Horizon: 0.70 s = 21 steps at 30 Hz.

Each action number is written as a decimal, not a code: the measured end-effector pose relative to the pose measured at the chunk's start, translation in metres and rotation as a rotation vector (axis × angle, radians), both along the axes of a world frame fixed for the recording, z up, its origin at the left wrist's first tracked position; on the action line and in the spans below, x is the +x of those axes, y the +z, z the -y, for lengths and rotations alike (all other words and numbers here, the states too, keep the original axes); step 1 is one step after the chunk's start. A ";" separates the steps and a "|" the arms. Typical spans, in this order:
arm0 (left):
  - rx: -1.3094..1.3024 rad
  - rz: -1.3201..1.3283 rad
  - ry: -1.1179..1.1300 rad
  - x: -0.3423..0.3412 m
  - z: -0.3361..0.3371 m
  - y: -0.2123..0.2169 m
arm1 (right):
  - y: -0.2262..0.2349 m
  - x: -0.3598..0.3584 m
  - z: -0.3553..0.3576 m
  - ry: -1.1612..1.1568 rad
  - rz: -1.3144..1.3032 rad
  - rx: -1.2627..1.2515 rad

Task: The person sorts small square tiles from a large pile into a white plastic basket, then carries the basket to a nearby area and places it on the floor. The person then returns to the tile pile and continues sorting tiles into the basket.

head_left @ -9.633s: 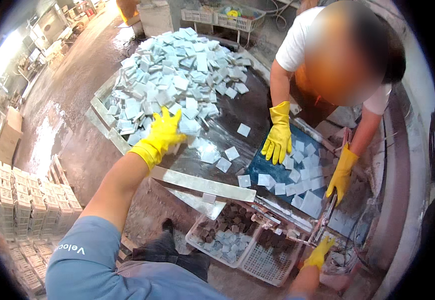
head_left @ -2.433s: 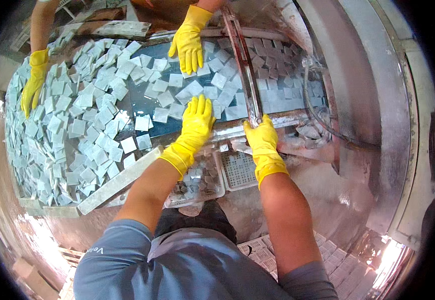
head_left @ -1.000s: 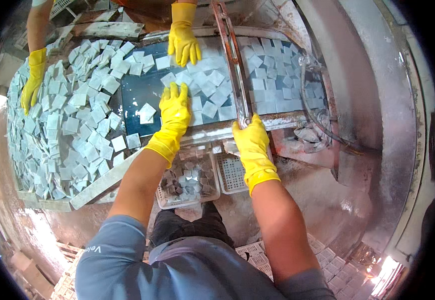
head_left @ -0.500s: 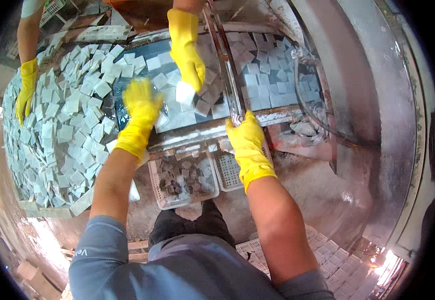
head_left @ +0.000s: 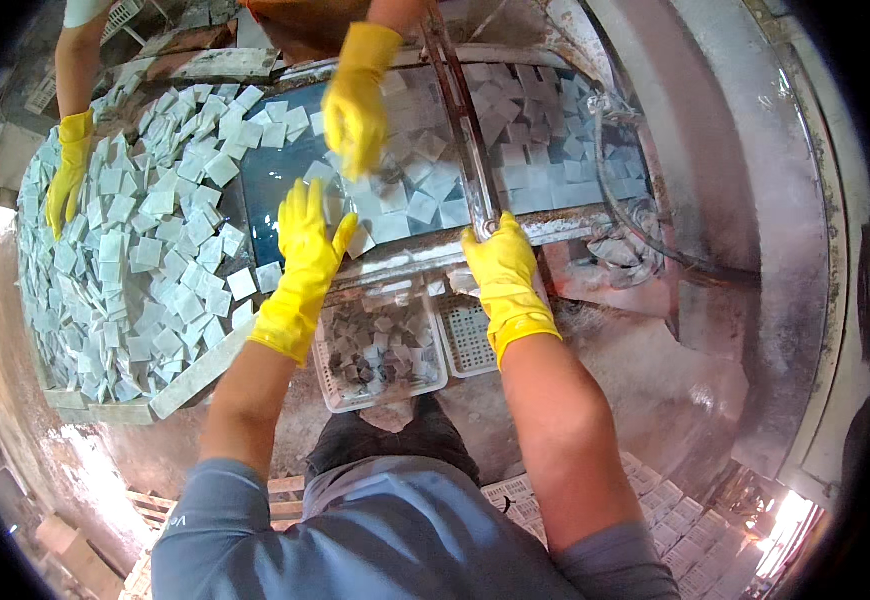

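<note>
Where the metal bar (head_left: 473, 160) ends, the right hand (head_left: 500, 255) holds it.

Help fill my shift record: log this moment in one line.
left hand: open over blue surface; right hand: at near end of metal bar; tiles: piled left, spread right

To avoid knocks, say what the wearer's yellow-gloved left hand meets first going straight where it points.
The left hand would likely meet a pale, square, flat tile just ahead on the blue bed, though it might pass above.
</note>
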<state>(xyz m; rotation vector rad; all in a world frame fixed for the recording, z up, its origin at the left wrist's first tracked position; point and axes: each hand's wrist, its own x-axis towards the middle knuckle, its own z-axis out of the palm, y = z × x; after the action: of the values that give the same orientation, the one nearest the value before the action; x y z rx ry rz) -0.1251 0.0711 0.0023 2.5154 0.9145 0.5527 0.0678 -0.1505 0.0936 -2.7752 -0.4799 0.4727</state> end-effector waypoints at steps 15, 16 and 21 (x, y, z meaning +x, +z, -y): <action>0.177 -0.066 -0.194 -0.018 -0.013 0.033 | -0.011 0.002 0.003 -0.016 0.053 -0.001; 0.223 -0.043 -0.155 -0.033 -0.035 0.014 | -0.006 -0.001 0.000 -0.010 0.050 0.006; 0.249 0.123 0.282 -0.073 -0.091 -0.022 | -0.001 -0.003 -0.003 0.019 0.029 0.010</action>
<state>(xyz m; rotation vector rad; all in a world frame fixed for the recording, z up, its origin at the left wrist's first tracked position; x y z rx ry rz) -0.1980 0.1621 -0.0195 2.5448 1.2290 0.9514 0.0651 -0.1478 0.0931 -2.7734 -0.5148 0.4336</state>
